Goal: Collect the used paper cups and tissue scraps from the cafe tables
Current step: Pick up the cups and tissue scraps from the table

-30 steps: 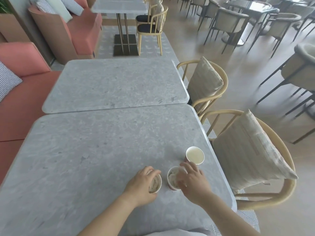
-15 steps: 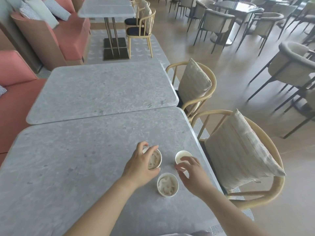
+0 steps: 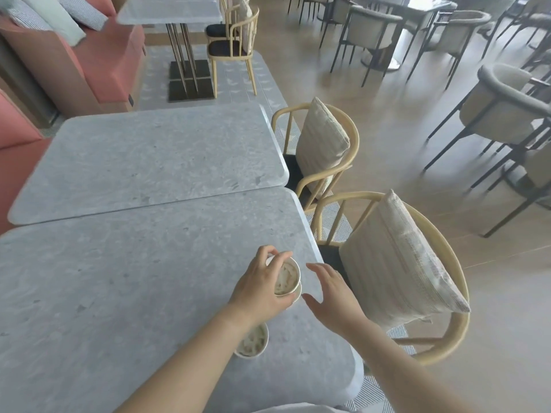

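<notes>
My left hand (image 3: 258,289) grips a white paper cup (image 3: 286,278) stuffed with crumpled tissue, near the right edge of the near grey table (image 3: 119,278). That cup looks nested in another cup, whose rim shows just below it. Beside it on the right, my right hand (image 3: 331,295) hovers with fingers spread, holding nothing. A second paper cup (image 3: 252,342) with tissue scraps inside stands on the table under my left forearm, partly hidden by it.
A wooden chair with a beige cushion (image 3: 399,263) stands close against the table's right edge. A second grey table (image 3: 155,156) adjoins at the back, with another cushioned chair (image 3: 322,144). Pink sofas (image 3: 18,138) line the left; grey chairs fill the far right.
My left hand has carried its tissue-filled cup right, onto the empty cup my right hand was holding. My right hand has let go and drawn back, fingers spread. The other tissue cup stayed put.
</notes>
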Demonstrator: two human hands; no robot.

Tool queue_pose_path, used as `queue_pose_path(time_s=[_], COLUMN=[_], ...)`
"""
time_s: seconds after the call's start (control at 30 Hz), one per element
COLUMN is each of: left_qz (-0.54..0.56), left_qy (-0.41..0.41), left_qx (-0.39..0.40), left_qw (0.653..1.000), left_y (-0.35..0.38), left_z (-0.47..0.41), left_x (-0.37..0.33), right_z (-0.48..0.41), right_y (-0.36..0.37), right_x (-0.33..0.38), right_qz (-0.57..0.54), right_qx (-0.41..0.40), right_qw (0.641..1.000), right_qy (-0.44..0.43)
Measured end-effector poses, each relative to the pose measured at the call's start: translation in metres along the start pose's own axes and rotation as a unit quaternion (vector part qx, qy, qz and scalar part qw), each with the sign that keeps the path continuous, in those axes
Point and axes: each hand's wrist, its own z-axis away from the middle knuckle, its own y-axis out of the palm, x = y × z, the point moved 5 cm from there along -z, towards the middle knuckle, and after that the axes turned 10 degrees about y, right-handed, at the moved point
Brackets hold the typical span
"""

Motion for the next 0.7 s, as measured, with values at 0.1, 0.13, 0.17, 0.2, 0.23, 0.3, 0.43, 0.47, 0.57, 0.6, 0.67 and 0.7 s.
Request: queue_pose_path(time_s=[0.1,0.13,0.17,0.2,0.23,0.3,0.43,0.47,0.57,0.6,0.67,0.7], left_qz=[-0.009,-0.012,-0.018,-0.026,-0.034,-0.041,-0.03,-0.028,-0.016,-0.014,-0.023,-0.032], left_qy=[-0.01,-0.016,-0.023,-0.031,-0.041,-0.06,-0.085,-0.092,-0.124,-0.137,-0.16,-0.17], left_qx=[0.023,0.035,0.049,0.064,0.078,0.09,0.06,0.054,0.047,0.049,0.067,0.08], left_qw=[1.0,0.999,0.998,0.997,0.996,0.993,0.994,0.994,0.991,0.989,0.985,0.982], left_y=[0.017,0.023,0.029,0.035,0.04,0.048,0.048,0.047,0.044,0.045,0.048,0.051], left_z=[-0.006,-0.006,-0.006,-0.005,-0.004,0.002,0.011,0.012,0.018,0.02,0.022,0.022], left_x=[0.002,0.005,0.008,0.012,0.015,0.02,0.021,0.021,0.022,0.023,0.025,0.026], right_z=[-0.005,-0.006,-0.008,-0.009,-0.01,-0.013,-0.021,-0.023,-0.029,-0.031,-0.034,-0.035], right_y=[-0.003,-0.003,-0.003,-0.002,-0.002,0.0,0.005,0.007,0.016,0.02,0.027,0.03], right_x=[-0.009,-0.01,-0.011,-0.012,-0.012,-0.012,-0.006,-0.005,-0.001,-0.001,-0.002,-0.003], right_qz=[0.0,0.002,0.003,0.004,0.004,0.005,0.003,0.003,0.013,0.016,0.022,0.027], right_qx=[0.012,0.014,0.017,0.02,0.025,0.041,0.074,0.085,0.12,0.135,0.166,0.181], right_qw=[1.0,1.0,1.0,1.0,0.999,0.998,0.992,0.991,0.984,0.982,0.978,0.976], right_qy=[-0.004,-0.008,-0.013,-0.018,-0.026,-0.046,-0.097,-0.107,-0.127,-0.129,-0.122,-0.117])
